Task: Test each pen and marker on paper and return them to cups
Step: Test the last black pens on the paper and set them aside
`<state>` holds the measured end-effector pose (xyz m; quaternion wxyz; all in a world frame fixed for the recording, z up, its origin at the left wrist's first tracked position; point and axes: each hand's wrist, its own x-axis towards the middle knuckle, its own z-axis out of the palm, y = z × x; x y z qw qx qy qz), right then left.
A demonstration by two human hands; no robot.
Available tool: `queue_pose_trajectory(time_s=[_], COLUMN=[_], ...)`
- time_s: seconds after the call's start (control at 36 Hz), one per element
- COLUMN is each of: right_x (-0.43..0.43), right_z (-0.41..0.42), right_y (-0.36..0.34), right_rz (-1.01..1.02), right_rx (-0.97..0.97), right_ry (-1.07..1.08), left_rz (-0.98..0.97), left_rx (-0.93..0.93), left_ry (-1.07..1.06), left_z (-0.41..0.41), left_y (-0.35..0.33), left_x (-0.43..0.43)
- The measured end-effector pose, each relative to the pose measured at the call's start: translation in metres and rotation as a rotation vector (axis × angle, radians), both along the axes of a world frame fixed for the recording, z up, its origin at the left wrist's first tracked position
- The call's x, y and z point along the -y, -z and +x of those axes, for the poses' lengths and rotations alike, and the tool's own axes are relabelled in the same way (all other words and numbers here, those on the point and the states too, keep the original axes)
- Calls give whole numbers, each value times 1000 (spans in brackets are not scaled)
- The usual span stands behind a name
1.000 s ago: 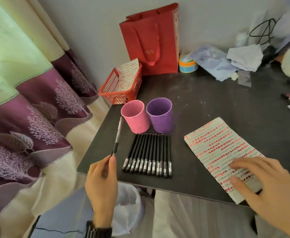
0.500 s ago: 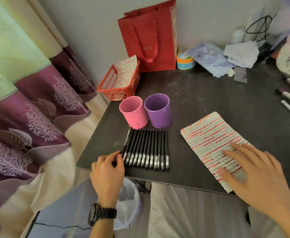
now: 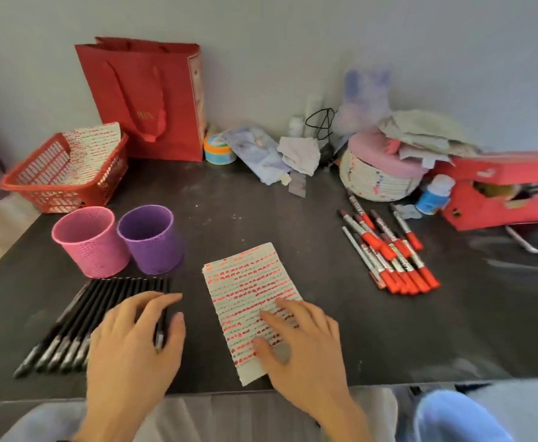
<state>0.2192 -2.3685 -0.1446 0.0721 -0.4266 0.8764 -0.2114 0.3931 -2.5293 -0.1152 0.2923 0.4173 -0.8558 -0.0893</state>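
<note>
Left hand (image 3: 133, 342): fingers spread and loosely bent, nothing gripped; it lies over the right end of the row of black pens (image 3: 79, 314), thumb out to the right of the row.
Right hand (image 3: 302, 342): fingers straight and apart; fingertips press flat on the lower part of the paper (image 3: 248, 282).
Paper: flat on the table (image 3: 261, 212) between the hands, slightly tilted; covered in lines of red marks.
Black pens: side by side on the table near its front edge; left of the paper and just in front of the cups.
Pink cup (image 3: 89, 240): upright; touching or just beside the purple cup (image 3: 151, 239) on its right; no pen shows above either rim.
Red markers (image 3: 392, 256): loose pile on the table, well right of the paper; most red caps point toward the front edge.
Red basket (image 3: 60, 177): at the back left, behind the cups; a marked sheet stands in it.
Red bag (image 3: 146, 97): upright against the wall, just right of the basket.
</note>
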Motion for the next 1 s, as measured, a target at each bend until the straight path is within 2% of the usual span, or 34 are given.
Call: queue_pose_trajectory(time_s=[0.11,0.19,0.33,0.39,0.47,0.61,0.72,0.92,1.0], right_x=[-2,-5,-13,-17,-20,-19,-14,-5,-1], right_z=[1,1,-13,-28,-62,-122,-147,-153,-152], right_y=[2,5,-1,-8,-23,-47,-58,-53,-51], right_rz=[-74,-244,-438,-473,-361,-11,233,360,377], right_rx=[-31,-41,237,234,135,-109,-153,-248,-196], right_ry=[17,49,158,182,240,364,371,368,379], left_rz=[60,119,187,206,240,267,266,262,256], left_rx=[37,98,118,97,73,58,70,77,86], left_ry=[264,368,440,458,474,467,464,462,464], left_z=[-49,-70,-71,-67,-65,-65,-65,-64,-64], left_y=[9,23,40,42,42,41,42,41,41], left_x=[-19,-25,-20,-16,-16,-18,-17,-17,-18])
